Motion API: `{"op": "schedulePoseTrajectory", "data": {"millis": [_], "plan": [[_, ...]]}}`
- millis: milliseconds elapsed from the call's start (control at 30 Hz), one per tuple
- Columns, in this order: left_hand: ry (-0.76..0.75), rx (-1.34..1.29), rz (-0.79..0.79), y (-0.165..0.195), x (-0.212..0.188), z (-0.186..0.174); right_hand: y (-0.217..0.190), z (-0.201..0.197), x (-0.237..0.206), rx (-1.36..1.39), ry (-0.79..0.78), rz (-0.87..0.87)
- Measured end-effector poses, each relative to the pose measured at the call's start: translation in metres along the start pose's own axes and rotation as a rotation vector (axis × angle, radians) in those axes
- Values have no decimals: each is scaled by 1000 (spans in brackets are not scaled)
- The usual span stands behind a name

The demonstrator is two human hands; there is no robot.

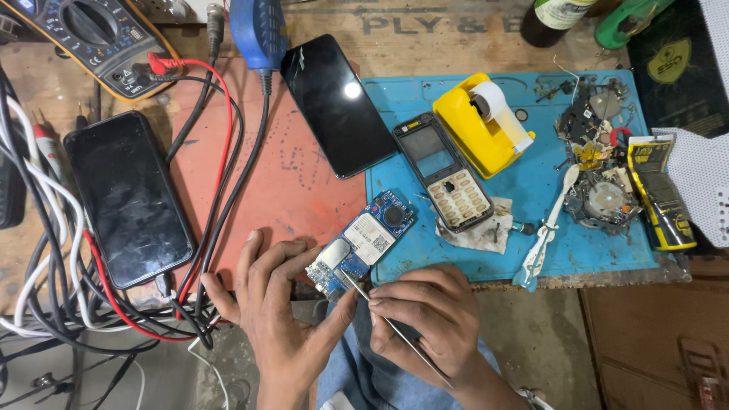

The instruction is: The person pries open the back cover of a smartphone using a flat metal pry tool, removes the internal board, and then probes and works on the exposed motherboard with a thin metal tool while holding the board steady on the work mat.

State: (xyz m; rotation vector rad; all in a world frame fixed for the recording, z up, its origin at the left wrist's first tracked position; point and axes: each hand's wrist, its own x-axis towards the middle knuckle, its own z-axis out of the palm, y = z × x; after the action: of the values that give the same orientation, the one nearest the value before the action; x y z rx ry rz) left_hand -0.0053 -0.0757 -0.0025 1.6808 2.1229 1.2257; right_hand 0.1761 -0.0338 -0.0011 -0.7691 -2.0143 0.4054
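My left hand (277, 311) grips the near end of a blue phone circuit board (364, 241) that reaches up over the edge of the blue work mat (600, 250). A thin pair of metal tweezers (391, 323) is pinched in my right hand (429, 315), with the tip touching the board's lower end next to my left thumb. Just beyond the board, on the mat, lies a dark keypad phone housing (444, 173) with pale keys, resting partly on a crumpled tissue (486, 231).
Two dark smartphones (129, 197) (336, 102) lie on the bench and the red pad (285, 178). A yellow multimeter (95, 38) with red and black leads sits far left above tangled cables (68, 304). The mat also holds a yellow tape dispenser (480, 121), a white plastic tool (548, 228), scrap parts (600, 159) and a glue tube (659, 196).
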Motion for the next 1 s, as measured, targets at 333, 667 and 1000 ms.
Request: {"op": "schedulePoseTrajectory", "data": {"millis": [333,667,1000], "plan": [[-3,-10,5,1,0,0,-3,3,-3,-4,12,51],[-1,-18,4,0,-1,0,-1,3,-5,-6,3,47],[8,-5,15,-1,0,0,1,3,-1,-1,26,-7]]}}
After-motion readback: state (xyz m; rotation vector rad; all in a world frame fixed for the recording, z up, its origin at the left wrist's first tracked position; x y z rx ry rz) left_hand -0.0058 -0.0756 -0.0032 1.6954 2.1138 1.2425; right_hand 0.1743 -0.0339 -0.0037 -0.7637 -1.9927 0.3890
